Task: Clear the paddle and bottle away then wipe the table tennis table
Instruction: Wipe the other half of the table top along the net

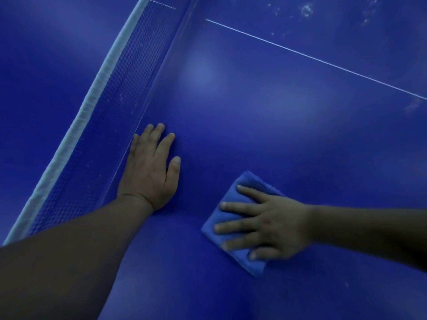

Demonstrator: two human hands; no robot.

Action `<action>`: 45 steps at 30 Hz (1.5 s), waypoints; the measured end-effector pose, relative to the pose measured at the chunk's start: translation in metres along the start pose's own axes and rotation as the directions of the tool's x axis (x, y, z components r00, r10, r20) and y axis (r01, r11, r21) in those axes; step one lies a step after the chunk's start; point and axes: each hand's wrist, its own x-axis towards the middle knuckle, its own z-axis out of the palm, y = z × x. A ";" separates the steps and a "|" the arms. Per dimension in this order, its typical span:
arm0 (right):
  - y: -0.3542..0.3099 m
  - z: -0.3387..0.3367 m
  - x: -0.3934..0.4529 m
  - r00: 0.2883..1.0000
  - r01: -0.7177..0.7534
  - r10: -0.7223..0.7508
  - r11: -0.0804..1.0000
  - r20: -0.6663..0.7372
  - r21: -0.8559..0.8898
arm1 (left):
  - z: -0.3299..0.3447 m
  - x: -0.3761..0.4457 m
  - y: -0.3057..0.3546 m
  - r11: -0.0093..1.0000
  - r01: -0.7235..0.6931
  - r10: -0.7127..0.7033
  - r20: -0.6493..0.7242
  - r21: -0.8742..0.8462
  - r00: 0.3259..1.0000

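the right hand (272, 224) is pressing flat on a folded blue cloth (233, 218), its fingers (233, 207) straight and spread apart, the cloth lying on the blue worktop (265, 116). the left hand (150, 172) is resting palm down on the worktop just beside the net (120, 93), fingers straight and close together, holding nothing. a thin white line (316, 60) is crossing the surface beyond. pale smudges (306, 9) are showing near the far edge. no writing or brand is readable.
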 end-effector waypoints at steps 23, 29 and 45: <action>0.046 -0.005 -0.101 0.187 -0.965 0.978 0.200 -0.087 0.168 | 0.018 -0.016 0.081 0.984 -0.135 0.124 0.099 0.112 0.987; -0.076 0.023 -0.108 0.921 -0.390 0.390 0.920 -0.014 0.033 | 0.040 -0.013 0.096 0.977 -0.172 0.157 0.119 0.123 0.980; 0.091 -0.006 -0.148 0.380 -0.920 0.923 0.383 -0.053 0.084 | 0.038 -0.012 0.100 0.980 -0.169 0.151 0.159 0.105 0.976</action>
